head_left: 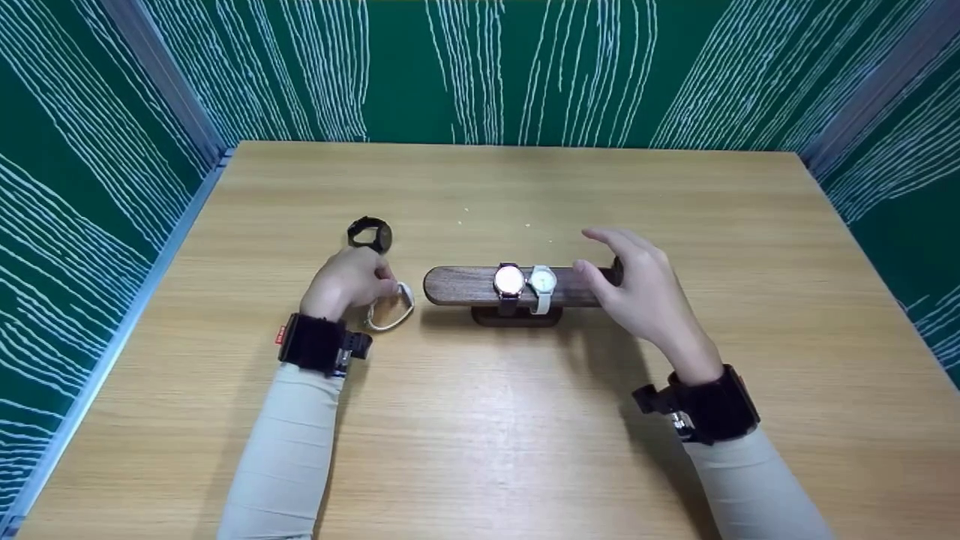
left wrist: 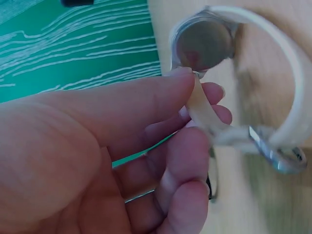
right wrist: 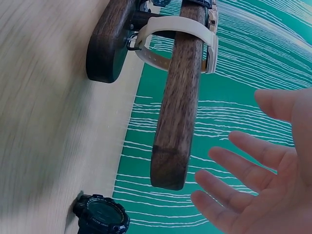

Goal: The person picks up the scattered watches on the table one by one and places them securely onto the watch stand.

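Observation:
My left hand [head_left: 351,283] pinches the strap of a white watch [head_left: 406,295] between thumb and fingers. In the left wrist view its round case [left wrist: 202,44] shows from the back and the strap forms a loop with a metal buckle [left wrist: 278,151]. My right hand [head_left: 643,289] is held with fingers spread beside the right end of a dark wooden watch stand [head_left: 461,286]. The right wrist view shows these fingers apart from the wooden bar [right wrist: 178,112]. Around the bar sit a dark-strapped watch [head_left: 509,281] and a white-strapped watch [head_left: 542,280], side by side.
A black watch [head_left: 381,235] lies on the table [head_left: 480,420] just beyond my left hand. Another black sports watch [right wrist: 103,212] appears low in the right wrist view; my right hand mostly hides it from the head camera. Green patterned panels [head_left: 405,71] surround the table.

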A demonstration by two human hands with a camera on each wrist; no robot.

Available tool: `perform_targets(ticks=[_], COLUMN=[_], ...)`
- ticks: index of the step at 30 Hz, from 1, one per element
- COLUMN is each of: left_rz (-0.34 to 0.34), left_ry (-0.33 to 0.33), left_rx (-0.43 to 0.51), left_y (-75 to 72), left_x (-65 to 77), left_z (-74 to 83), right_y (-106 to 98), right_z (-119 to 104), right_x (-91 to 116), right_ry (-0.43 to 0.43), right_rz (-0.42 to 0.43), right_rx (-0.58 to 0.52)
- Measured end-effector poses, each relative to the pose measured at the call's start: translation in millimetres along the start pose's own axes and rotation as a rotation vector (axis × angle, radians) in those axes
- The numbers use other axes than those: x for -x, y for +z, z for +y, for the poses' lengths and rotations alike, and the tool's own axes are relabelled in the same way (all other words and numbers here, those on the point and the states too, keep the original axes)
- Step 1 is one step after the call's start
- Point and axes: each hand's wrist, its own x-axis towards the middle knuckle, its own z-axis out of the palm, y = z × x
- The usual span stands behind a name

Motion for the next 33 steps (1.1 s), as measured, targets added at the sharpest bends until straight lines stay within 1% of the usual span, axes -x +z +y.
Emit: perform_targets(ticks=[4,7,11,15,20,23,28,33], left_rz=[0.013,0.045,0.115,0.206,0.321,0.367,0.415,0.405], left_ry=[0.011,0.031,0.05,0.083,0.165,0.21,0.279,0.354], left_rx=[0.024,0.026,0.026,0.03,0.049,0.081,0.105,0.13], left_y=[-3.8,-7.6,-14.4,-20.8,-25.1,-26.7,-27.3,-22.5], left_x=[4.9,9.7,17.3,25.0,33.2,38.7,47.9,53.8], left_z=[2.0,5.0,11.2,18.4,29.5,38.1,53.9,70.3], right_y=[-0.3,-0.8,-1.6,-2.0,-1.4,-0.3,2.3,5.6], right_z=[-1.1,-2.6,-5.0,-7.5,-10.5,-12.5,-17.3,-23.3], right_x=[-0.1,0.1,0.4,0.4,0.9,1.3,2.0,3.2], right_ry=[-0.005,-0.003,-0.002,-0.008,-0.028,-0.045,-0.084,-0.118], right_rz=[0.006,0.006,0.007,0.015,0.041,0.055,0.065,0.074], right_rx=[0.003,0.008,0.009,-0.001,-0.027,-0.035,-0.028,-0.051])
